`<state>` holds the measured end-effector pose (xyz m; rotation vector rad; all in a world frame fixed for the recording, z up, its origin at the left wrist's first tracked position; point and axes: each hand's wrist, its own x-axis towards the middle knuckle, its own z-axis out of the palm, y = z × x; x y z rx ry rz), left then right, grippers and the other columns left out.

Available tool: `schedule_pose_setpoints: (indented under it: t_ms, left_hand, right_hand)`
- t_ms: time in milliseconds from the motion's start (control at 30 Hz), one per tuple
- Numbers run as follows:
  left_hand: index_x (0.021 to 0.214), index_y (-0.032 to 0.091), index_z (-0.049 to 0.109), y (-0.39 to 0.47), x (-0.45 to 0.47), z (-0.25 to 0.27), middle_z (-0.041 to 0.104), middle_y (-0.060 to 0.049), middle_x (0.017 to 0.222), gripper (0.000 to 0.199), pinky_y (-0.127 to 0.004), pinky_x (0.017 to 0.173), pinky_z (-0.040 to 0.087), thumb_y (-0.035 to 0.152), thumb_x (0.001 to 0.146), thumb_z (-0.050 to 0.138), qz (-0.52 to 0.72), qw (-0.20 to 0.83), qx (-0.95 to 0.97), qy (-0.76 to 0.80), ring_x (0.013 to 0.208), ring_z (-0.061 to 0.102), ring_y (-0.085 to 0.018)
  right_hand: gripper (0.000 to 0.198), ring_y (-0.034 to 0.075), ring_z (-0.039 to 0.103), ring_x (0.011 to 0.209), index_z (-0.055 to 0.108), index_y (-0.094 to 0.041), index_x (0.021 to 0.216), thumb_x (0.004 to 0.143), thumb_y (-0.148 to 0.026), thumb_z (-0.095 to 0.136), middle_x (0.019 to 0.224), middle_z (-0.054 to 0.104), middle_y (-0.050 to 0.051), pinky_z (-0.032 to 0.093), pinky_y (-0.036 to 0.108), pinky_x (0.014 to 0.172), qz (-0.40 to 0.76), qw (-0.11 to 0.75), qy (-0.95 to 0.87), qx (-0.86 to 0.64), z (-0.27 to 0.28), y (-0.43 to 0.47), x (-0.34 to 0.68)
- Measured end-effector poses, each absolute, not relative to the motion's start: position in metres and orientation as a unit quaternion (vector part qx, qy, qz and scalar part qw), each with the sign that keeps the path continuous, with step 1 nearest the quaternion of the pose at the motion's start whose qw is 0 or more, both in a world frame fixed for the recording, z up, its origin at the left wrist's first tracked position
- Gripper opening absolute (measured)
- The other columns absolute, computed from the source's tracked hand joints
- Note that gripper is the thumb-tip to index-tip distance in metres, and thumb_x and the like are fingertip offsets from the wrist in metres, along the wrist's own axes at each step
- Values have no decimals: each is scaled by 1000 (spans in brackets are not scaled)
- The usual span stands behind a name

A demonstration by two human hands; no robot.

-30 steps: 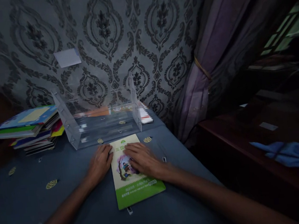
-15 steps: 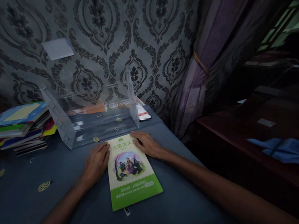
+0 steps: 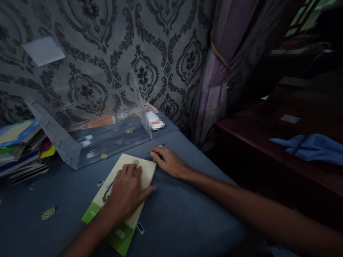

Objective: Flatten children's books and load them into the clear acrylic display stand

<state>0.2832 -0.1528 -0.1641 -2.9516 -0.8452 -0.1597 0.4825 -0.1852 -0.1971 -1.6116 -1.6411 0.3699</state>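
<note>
A cream and green book lies flat and slanted on the blue-grey tablecloth, its top end pointing away to the right. Across its cover rests my left hand, fingers stretched and thumb spread out past the right edge, hiding most of the picture and title. My right hand is at the book's top right corner with its fingertips close to the edge; the thumb and fingers are apart. Behind the book stands a clear plastic rack, with bare shelves on the side facing me.
A stack of books sits to the rack's left. Beyond its right side lies a white and red item, partly blurred out. A purple curtain hangs on the right, above a dark red surface with a blue cloth.
The book has turned clockwise, from nearly straight to slanted. My left hand has moved from its left edge onto the cover. The view has shifted slightly to the right.
</note>
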Motion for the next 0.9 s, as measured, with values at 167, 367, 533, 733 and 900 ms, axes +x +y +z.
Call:
schedule_pose_setpoints:
  t_ms: [167, 367, 533, 733, 900]
  left_hand:
    - [115, 11, 59, -179, 299, -158, 62, -19, 121, 28, -45, 93, 49, 25, 91, 55, 14, 49, -953, -299, 113, 56, -32]
    - [95, 16, 60, -171, 305, -143, 67, -15, 104, 10, -39, 78, 54, 21, 93, 52, 30, 14, -952, -305, 103, 61, -30]
    - [92, 16, 60, -169, 304, -137, 68, -12, 96, 12, -38, 80, 52, 19, 94, 48, 44, 9, -956, -291, 98, 64, -29]
    - [88, 16, 60, -168, 304, -133, 68, -11, 91, 18, -36, 77, 51, 18, 97, 45, 49, 1, -956, -288, 94, 66, -27]
    - [85, 18, 60, -165, 302, -134, 69, -8, 85, 21, -33, 74, 50, 18, 97, 43, 36, -2, -955, -295, 87, 67, -24]
  right_hand:
    - [27, 19, 64, 75, 69, -18, 100, 99, -24, 43, 76, 70, 3, 43, 28, 72, 143, 395, -646, -637, -194, -185, 483]
    - [28, 17, 63, 72, 68, -19, 92, 100, -26, 43, 74, 70, 1, 42, 27, 70, 137, 403, -648, -632, -194, -185, 487]
    - [28, 17, 64, 72, 69, -18, 91, 100, -26, 43, 73, 71, 1, 42, 27, 69, 137, 433, -635, -624, -191, -186, 488]
    - [30, 16, 65, 74, 69, -18, 100, 100, -29, 42, 75, 72, 0, 44, 26, 69, 128, 483, -624, -601, -188, -189, 488]
    - [31, 17, 67, 78, 69, -18, 103, 99, -32, 42, 78, 72, 2, 48, 27, 73, 138, 514, -614, -584, -186, -192, 487]
